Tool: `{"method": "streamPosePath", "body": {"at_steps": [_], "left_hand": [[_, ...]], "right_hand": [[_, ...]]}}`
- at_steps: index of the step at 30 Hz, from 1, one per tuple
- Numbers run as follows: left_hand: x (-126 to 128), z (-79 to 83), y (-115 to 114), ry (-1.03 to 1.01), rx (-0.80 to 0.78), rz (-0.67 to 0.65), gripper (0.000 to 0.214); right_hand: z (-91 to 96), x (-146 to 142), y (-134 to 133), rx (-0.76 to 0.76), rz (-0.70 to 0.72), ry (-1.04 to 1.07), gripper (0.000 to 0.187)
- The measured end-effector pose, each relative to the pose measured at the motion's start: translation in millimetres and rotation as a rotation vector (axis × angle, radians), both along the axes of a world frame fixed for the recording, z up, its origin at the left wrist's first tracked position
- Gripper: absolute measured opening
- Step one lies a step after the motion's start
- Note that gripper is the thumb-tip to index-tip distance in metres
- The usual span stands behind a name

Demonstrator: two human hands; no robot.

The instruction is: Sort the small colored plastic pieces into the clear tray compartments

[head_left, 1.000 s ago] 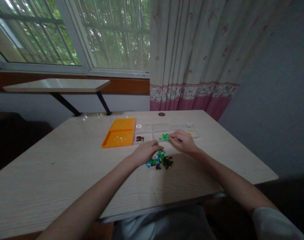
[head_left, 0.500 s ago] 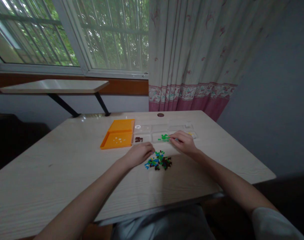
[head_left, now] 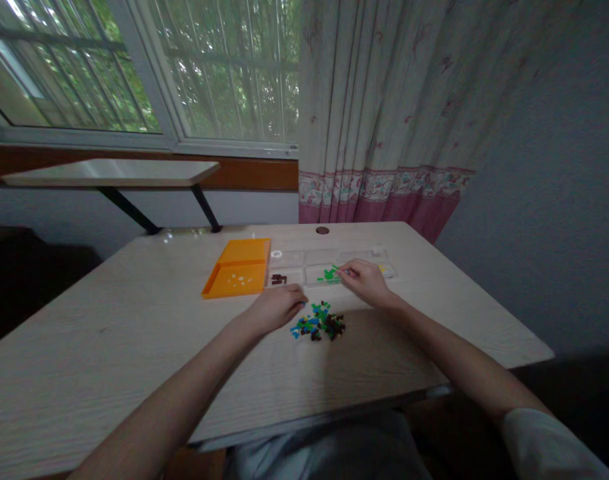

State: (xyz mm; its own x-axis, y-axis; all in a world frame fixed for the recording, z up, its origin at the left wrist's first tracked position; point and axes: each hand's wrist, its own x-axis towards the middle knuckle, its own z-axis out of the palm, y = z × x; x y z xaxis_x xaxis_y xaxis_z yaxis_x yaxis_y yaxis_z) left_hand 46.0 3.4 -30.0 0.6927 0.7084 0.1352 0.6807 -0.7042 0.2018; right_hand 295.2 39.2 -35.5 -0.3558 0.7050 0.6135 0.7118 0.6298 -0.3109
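Observation:
A small heap of blue, green and dark brown beads (head_left: 318,323) lies on the pale wooden table (head_left: 134,347). My left hand (head_left: 277,307) rests curled on the table just left of the heap, fingertips at its edge. My right hand (head_left: 367,281) is pinched over the clear compartment tray (head_left: 329,265), fingertips at the compartment holding green beads (head_left: 328,274); a small green piece seems to be at the fingertips, too small to be sure. Brown beads (head_left: 278,278) lie in the tray's left compartment.
An orange lid (head_left: 238,269) with a few white specks lies open left of the tray. A cable hole (head_left: 322,230) sits near the table's far edge. Beyond are a wall shelf (head_left: 109,172), a barred window and a curtain (head_left: 384,107).
My right hand has shifted slightly further over the tray toward the green compartment. My left hand stays beside the heap. The camera view has barely moved.

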Motion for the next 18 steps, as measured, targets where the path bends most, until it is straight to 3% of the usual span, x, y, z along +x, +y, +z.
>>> {"method": "streamPosePath", "body": {"at_steps": [7, 11, 18], "left_hand": [[-2.4, 2.1, 0.4, -0.004, 0.002, -0.014, 0.025], [-1.4, 2.9, 0.5, -0.052, -0.027, -0.022, 0.021], [6.5, 1.7, -1.9, -0.264, -0.084, 0.078, 0.014]], "right_hand": [[-3.5, 6.6, 4.0, -0.071, -0.033, -0.081, 0.021], [-3.0, 4.4, -8.1, -0.081, 0.019, -0.090, 0.019], [-13.0, -22.9, -26.0, -0.133, 0.162, -0.126, 0.014]]}}
